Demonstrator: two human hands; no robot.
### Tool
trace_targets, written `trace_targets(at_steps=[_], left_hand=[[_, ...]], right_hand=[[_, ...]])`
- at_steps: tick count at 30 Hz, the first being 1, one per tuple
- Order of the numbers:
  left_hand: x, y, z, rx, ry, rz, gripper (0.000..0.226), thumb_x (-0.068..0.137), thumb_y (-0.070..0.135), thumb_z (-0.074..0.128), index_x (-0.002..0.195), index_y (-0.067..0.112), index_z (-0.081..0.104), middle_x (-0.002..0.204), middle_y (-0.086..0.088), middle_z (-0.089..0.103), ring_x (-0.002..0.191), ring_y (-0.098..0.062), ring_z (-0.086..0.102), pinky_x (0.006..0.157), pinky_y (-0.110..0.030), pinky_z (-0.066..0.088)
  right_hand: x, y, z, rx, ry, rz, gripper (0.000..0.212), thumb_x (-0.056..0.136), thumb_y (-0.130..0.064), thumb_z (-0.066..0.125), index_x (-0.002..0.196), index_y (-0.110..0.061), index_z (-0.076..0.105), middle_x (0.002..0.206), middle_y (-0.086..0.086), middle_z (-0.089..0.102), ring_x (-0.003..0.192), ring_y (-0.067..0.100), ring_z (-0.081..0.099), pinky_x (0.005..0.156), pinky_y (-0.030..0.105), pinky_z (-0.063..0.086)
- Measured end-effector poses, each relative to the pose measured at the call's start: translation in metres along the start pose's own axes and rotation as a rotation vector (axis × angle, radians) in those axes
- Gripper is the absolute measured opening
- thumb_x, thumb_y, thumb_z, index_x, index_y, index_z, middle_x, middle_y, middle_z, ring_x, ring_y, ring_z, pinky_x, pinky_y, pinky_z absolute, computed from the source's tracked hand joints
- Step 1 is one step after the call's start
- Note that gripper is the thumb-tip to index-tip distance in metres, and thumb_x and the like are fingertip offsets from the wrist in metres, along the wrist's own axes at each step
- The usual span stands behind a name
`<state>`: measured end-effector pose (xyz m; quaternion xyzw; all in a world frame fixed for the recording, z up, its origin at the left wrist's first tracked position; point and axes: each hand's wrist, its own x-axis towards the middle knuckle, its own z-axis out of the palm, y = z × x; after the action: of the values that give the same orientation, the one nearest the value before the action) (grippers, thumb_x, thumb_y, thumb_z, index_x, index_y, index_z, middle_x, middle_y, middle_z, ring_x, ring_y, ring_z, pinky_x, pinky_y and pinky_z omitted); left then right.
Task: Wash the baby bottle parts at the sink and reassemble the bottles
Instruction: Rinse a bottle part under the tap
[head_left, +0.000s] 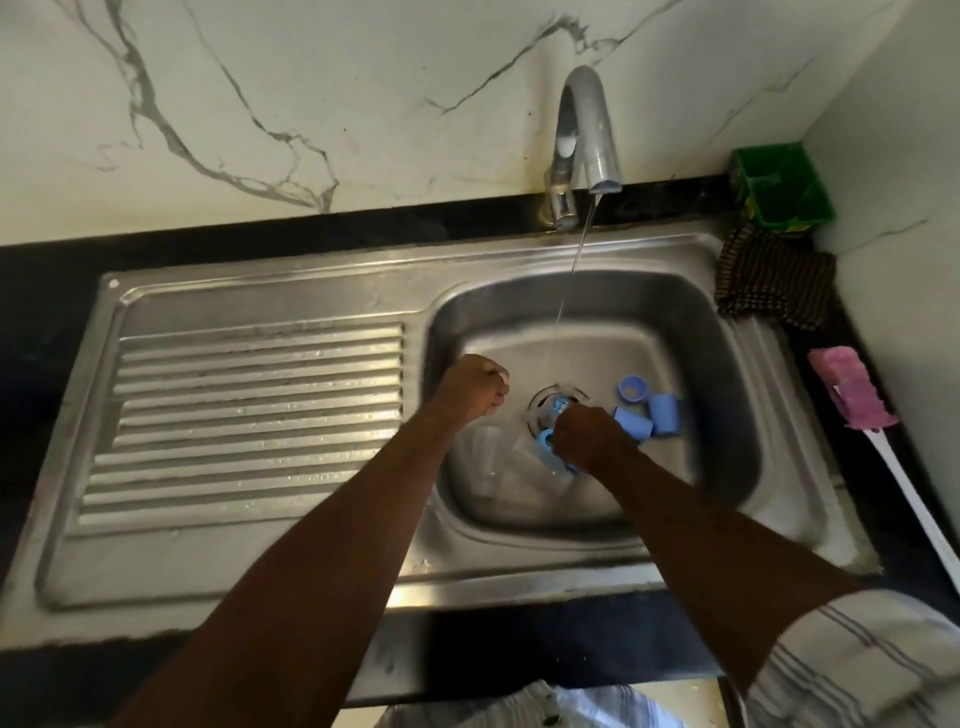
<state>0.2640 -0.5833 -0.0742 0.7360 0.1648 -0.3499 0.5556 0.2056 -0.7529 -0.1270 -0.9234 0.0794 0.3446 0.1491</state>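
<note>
Over the steel sink (519, 270), left hand (475, 387) is a closed empty fist; right hand (589, 434) grips a blue bottle ring (545, 441), tap (587, 135) running.

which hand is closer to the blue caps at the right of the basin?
Right. The right hand is down in the basin directly beside the blue caps, almost touching them. The left hand, a closed fist, is across the drain from them.

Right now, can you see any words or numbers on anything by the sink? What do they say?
No text here can be read.
Green plastic box in the corner: yellow marks low on its side, too blurred to read.
Clear plastic baby bottles in the steel sink: any markings are too faint to read.
</note>
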Motion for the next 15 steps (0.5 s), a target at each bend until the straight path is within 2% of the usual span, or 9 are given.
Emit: trace_targets(at_steps=[2,4,8,12,15], left_hand=[[-0.001,0.001,-0.002,-0.057,0.017,-0.007,0.023,0.099,-0.012,0.04,0.092,-0.001,0.059,0.075,-0.014,0.052,0.061,-0.016,0.045,0.045,-0.018,0.041],[-0.003,0.004,-0.002,-0.09,0.028,0.01,0.026,0.098,-0.016,0.036,0.095,-0.001,0.057,0.075,-0.014,0.05,0.062,-0.015,0.043,0.046,-0.018,0.041],[-0.011,0.013,-0.003,-0.144,-0.008,0.065,0.027,0.099,-0.015,0.032,0.095,0.002,0.052,0.075,-0.01,0.046,0.062,-0.015,0.042,0.044,-0.016,0.042],[-0.016,0.013,-0.012,-0.079,0.019,0.128,0.024,0.102,-0.007,0.039,0.116,-0.006,0.058,0.093,-0.016,0.06,0.053,-0.016,0.063,0.051,-0.024,0.056],[-0.017,0.01,-0.022,-0.064,0.026,0.171,0.026,0.101,-0.004,0.041,0.12,-0.005,0.059,0.098,-0.014,0.064,0.052,-0.013,0.066,0.053,-0.026,0.059]], right_hand=[[-0.001,-0.013,0.004,-0.018,0.014,-0.076,0.024,0.092,-0.021,0.053,0.111,-0.012,0.066,0.113,0.013,0.066,0.108,0.032,0.063,0.091,0.043,0.053],[-0.003,-0.028,0.009,-0.041,0.057,-0.158,0.027,0.094,-0.032,0.056,0.113,-0.015,0.063,0.118,0.011,0.064,0.112,0.03,0.061,0.093,0.044,0.052],[-0.001,-0.059,0.016,-0.132,0.063,-0.184,0.05,0.095,-0.054,0.052,0.129,-0.017,0.054,0.126,0.009,0.057,0.118,0.03,0.056,0.091,0.042,0.051],[0.01,-0.079,0.027,-0.243,0.047,-0.147,0.061,0.091,-0.062,0.055,0.131,-0.015,0.053,0.128,0.009,0.057,0.118,0.03,0.057,0.088,0.04,0.049],[0.019,-0.092,0.032,-0.262,0.033,-0.11,0.054,0.089,-0.058,0.061,0.123,-0.016,0.06,0.125,0.009,0.06,0.116,0.03,0.059,0.089,0.041,0.051]])
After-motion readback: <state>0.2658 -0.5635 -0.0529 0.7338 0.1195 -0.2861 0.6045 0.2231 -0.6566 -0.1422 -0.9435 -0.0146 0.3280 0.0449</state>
